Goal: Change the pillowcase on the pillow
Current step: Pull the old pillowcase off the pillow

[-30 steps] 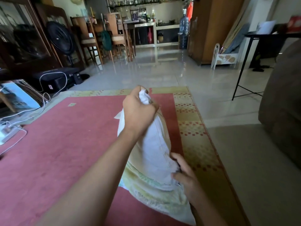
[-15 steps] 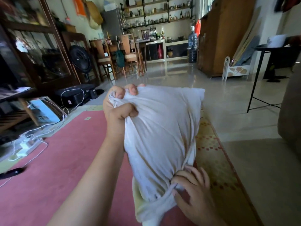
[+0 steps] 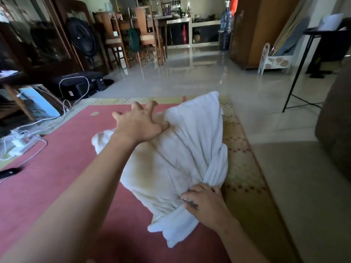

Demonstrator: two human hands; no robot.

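Head view: the pillow (image 3: 152, 168) stands tilted on its near end in the middle of the scene, on the red rug (image 3: 47, 177). A white pillowcase (image 3: 197, 133) covers it. The cloth is creased, with yellowish-brown staining across its left face. It is gathered into a twist at the near right, and a loose tail trails onto the rug at the near end. A pale lump shows at the pillow's left edge (whether it is pillow or cloth, I cannot tell).

The left hand (image 3: 140, 124) is spread wide with its fingers apart and slightly bent. It grips nothing, and only its thumb side rests against the upper left of the pillow. The right hand (image 3: 205, 202) has its fingers curled tight round the bunched cloth at the near right.

The rug has a yellow patterned border on its far and right sides, and glossy pale tiled floor (image 3: 190, 80) lies beyond it. At the left are white cables (image 3: 62, 103), a black box-shaped device (image 3: 79, 84) and a dark glass-fronted cabinet (image 3: 38, 35). A black fan (image 3: 81, 37) stands just right of the cabinet. Wooden chairs (image 3: 114, 38) stand further back, and a blue water bottle (image 3: 225, 25) stands beside a wooden wardrobe (image 3: 260, 29). A thin-legged black table (image 3: 311, 35) is at the far right, and a brown upholstered seat (image 3: 336, 130) fills the right edge.
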